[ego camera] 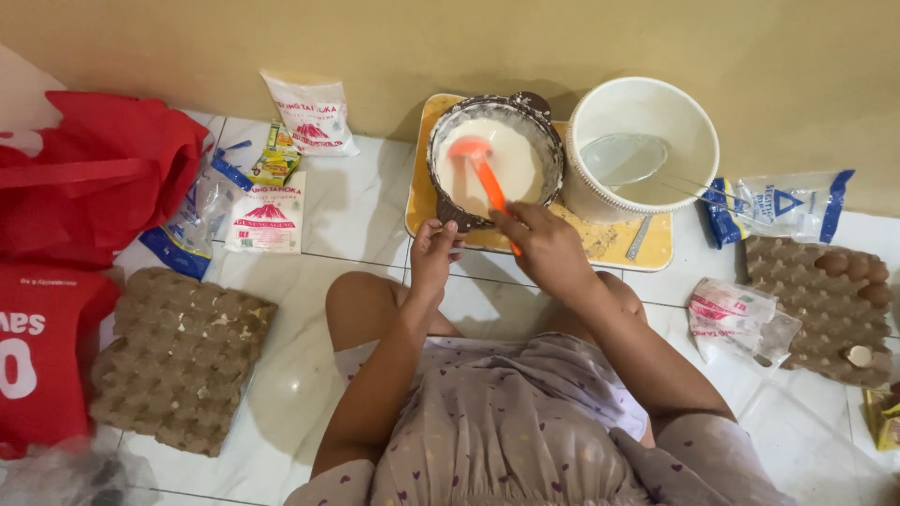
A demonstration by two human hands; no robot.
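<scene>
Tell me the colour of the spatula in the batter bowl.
Orange spatula, held by the right hand; seen in the head view.

The spatula [484, 173] is smooth orange plastic. The bowl [495, 159] looks dark and glazed, holding glossy pale batter [516, 159]. The bucket [642, 150] is matt white plastic. Egg trays [178, 356] are rough grey pulp. Floor tiles [356, 215] are glossy.

White tiled floor [347, 211] under yellow tray [656, 251], egg cartons [178, 361], flour bags [312, 112], red cloth [103, 173]

free: tiles [361, 211] left of tray [420, 201] | blocked right: white bucket [640, 150]
</scene>
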